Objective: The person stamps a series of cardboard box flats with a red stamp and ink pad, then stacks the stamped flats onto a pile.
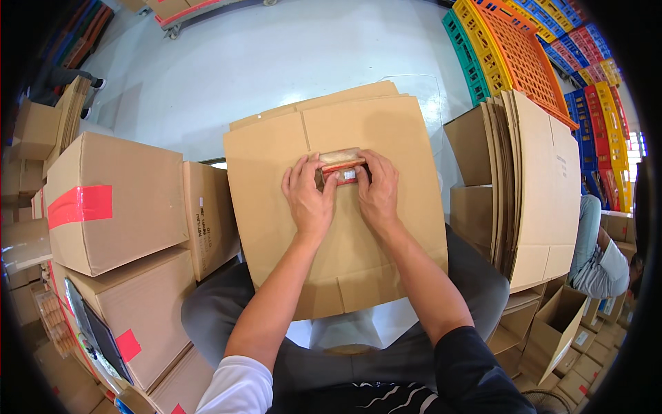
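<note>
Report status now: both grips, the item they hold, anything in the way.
Left grip and right grip closed on opposite ends of small tan-and-red item. Item over stacked cardboard, contact unclear. Cartons left, upright cardboard right.

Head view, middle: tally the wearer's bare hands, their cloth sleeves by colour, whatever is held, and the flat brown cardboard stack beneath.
Bare hands, left hand and right hand: 2
White cloth sleeve: 1
Black cloth sleeve: 1
Small tan-and-red bundle, held (separate pieces unclear): 1
Flat brown cardboard stack: 1
Total: 6
</note>
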`<state>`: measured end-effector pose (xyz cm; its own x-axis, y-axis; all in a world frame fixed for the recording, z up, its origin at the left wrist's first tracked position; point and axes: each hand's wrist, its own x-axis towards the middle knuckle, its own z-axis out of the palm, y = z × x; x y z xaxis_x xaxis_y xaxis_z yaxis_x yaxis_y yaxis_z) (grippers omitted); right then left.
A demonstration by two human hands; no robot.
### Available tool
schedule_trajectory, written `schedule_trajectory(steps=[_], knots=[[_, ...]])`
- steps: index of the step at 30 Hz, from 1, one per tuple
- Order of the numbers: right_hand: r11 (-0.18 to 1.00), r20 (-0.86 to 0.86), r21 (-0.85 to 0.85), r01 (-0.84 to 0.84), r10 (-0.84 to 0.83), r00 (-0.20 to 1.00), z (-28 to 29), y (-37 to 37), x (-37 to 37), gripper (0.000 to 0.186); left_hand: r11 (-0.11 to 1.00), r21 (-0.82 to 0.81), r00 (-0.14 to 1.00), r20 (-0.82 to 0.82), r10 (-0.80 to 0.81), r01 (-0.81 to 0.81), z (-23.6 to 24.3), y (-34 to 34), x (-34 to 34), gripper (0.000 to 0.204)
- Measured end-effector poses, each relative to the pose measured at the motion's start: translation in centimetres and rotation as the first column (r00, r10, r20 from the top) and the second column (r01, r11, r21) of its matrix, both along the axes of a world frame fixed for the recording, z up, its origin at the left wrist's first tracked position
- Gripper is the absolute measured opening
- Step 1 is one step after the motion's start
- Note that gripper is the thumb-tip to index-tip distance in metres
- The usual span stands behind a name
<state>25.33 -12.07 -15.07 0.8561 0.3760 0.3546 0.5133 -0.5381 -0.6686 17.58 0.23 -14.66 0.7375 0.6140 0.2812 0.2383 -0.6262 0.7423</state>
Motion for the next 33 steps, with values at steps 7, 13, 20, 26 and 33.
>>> schedule_trajectory(steps=[7,13,20,26,33], knots=[[0.811,-0.197,-0.434,-0.393,0.34,0.919,5.6,-0.6,4.2,0.033,0.943,0.192,0.926,-0.32,-0.2,0.27,4.5,3.0,1.5,0.033],[0.401,-0.282,-0.767,-0.502,0.492,0.824,7.0,3.0,6.6,0.023,0.815,0.161,0.668,-0.67,-0.324,0.556,6.8,4.7,5.1,0.016],[0.367,-0.354,-0.743,-0.559,0.494,0.794,6.4,5.0,8.3,0.027,0.753,0.158,0.56,-0.767,-0.314,0.639,5.4,4.9,7.1,0.013],[0.315,-0.563,-0.619,-0.72,0.461,0.686,7.8,6.3,11.0,0.02,0.733,-0.053,0.406,-0.804,-0.434,0.678,7.6,6.7,9.7,0.022],[0.348,-0.519,-0.581,-0.736,0.538,0.664,7.5,5.9,11.0,0.012,0.725,-0.03,0.422,-0.796,-0.434,0.688,6.9,6.7,9.7,0.022]])
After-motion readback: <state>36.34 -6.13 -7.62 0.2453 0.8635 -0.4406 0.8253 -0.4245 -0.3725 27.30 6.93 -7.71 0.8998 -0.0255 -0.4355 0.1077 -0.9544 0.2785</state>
